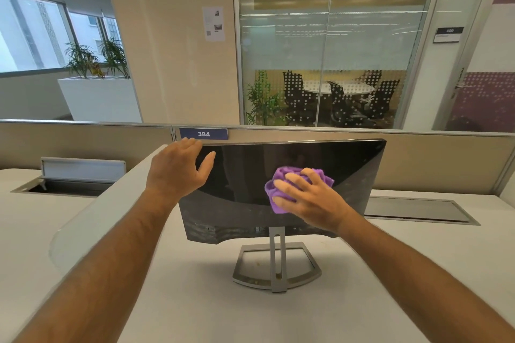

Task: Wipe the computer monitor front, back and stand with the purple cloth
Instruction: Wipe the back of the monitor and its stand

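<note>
A black monitor [245, 181] stands on a white desk with its glossy back panel facing me, on a silver stand [277, 267] with an open frame base. My right hand [312, 198] presses a bunched purple cloth [281, 186] against the right-middle of that panel. My left hand [178, 170] rests at the monitor's top left corner, fingers over the top edge and thumb spread on the panel. The screen side is hidden from me.
The white desk [195, 301] spreads around the stand. A beige partition [432, 159] with a "384" label [203, 134] runs behind the monitor. An open cable hatch [67, 184] lies at left, a closed cable hatch [412, 209] at right. A curved desk divider [92, 214] rises on the left.
</note>
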The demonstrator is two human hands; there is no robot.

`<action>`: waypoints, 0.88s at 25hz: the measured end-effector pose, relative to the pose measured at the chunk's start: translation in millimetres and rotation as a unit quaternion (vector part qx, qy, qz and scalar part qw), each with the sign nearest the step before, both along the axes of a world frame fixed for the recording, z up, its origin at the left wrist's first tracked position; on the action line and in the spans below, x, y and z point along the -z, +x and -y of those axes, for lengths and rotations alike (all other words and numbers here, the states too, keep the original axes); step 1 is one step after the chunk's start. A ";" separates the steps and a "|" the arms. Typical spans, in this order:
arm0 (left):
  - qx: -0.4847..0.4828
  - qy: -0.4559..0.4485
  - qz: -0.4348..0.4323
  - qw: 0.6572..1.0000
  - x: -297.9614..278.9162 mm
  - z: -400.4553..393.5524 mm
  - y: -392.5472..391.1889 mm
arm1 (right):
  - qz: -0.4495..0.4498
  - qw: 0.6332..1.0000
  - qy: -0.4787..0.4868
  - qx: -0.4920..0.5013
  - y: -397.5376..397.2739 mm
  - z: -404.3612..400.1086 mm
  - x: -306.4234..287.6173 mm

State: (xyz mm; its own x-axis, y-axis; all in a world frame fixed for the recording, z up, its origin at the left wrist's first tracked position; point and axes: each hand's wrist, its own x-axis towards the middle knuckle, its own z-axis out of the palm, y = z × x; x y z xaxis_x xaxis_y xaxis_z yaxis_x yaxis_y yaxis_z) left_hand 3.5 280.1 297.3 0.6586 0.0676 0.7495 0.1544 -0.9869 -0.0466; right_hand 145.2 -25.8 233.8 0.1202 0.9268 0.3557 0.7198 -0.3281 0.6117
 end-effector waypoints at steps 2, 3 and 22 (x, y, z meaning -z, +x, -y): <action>-0.004 -0.003 0.002 1.000 1.0 2.2 0.9 | -0.037 0.996 0.078 0.028 2.9 0.6 -4.0; -0.005 -0.006 0.004 1.000 0.8 3.4 1.0 | -0.025 0.997 0.068 0.018 3.7 1.4 -1.4; -0.032 -0.038 0.046 0.998 -4.7 15.1 4.0 | 0.013 0.999 0.037 -0.021 28.6 51.3 15.2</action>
